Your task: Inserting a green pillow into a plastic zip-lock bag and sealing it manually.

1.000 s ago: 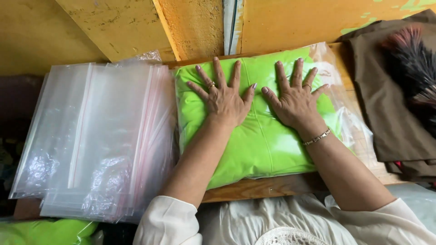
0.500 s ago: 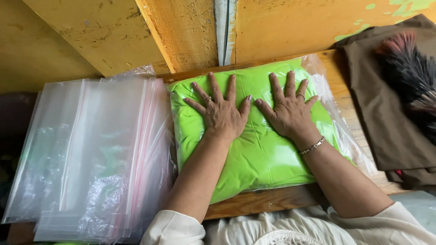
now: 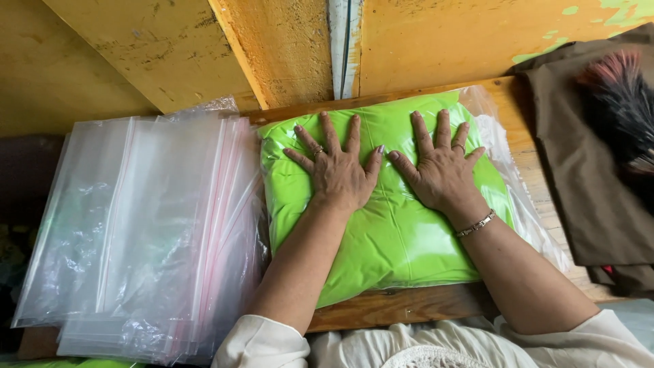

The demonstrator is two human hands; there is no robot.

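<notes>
A folded bright green cloth sealed in a clear plastic bag lies on a wooden table in front of me. My left hand presses flat on its upper middle, fingers spread, a ring on one finger. My right hand lies flat beside it, fingers spread, with a ring and a bracelet on the wrist. The thumbs nearly touch. Neither hand grips anything.
A thick stack of empty clear zip bags lies to the left of the green packet. Brown folded cloth with a dark feathery brush on it sits at the right. A yellow painted wall rises behind the table.
My hands stay pressed flat on the green packet. The view has shifted slightly, so everything sits a little lower in frame than one second ago.
</notes>
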